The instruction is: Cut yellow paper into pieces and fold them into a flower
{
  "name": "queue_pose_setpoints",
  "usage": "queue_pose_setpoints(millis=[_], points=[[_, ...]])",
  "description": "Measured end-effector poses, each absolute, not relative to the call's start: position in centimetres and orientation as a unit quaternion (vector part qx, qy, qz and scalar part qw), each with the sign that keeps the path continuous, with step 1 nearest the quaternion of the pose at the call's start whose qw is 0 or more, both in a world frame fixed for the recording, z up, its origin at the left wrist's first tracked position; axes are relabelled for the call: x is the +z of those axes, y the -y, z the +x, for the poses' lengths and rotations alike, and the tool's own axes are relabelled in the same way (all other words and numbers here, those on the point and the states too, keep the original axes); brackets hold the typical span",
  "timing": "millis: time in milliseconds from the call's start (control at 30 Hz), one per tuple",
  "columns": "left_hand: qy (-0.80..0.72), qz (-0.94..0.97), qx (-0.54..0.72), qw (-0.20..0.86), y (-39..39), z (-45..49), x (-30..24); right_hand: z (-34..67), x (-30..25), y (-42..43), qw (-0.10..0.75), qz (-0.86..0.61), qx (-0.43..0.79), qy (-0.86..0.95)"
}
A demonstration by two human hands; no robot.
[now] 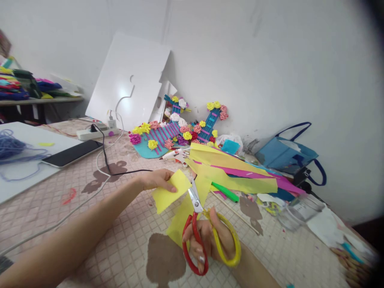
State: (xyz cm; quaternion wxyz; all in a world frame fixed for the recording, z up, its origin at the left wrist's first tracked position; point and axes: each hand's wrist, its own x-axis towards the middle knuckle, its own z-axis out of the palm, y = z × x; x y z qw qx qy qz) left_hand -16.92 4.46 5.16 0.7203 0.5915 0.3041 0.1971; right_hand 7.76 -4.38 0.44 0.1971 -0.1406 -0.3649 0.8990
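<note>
Between the thumb and fingers of my left hand (160,180) is a piece of yellow paper (171,194), held over the table. My right hand (217,236) has its fingers through the handles of a pair of scissors (196,202), one handle red and the other yellow. The blades are parted slightly, and their tips are close to the right edge of the paper. Below and behind lies more yellow sheet (207,182), partly covered by the held piece. A green pen-like stick (225,192) rests just right of the blades.
Blue craft pieces with paper flowers (162,136) lean near the wall, a glue gun (177,155) before them. A phone (73,153), a power strip (96,132) and cables are at left. A blue bag (285,154) and a clear container (300,210) sit at right.
</note>
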Motion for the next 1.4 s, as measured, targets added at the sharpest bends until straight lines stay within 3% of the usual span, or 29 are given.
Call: queue_pose_setpoints(millis=[1400], points=[[-0.322,0.607,0.145,0.712,-5.7,-18.7,4.8,7.8,-0.8,4.4,0.215,-0.168,0.885,0.377]])
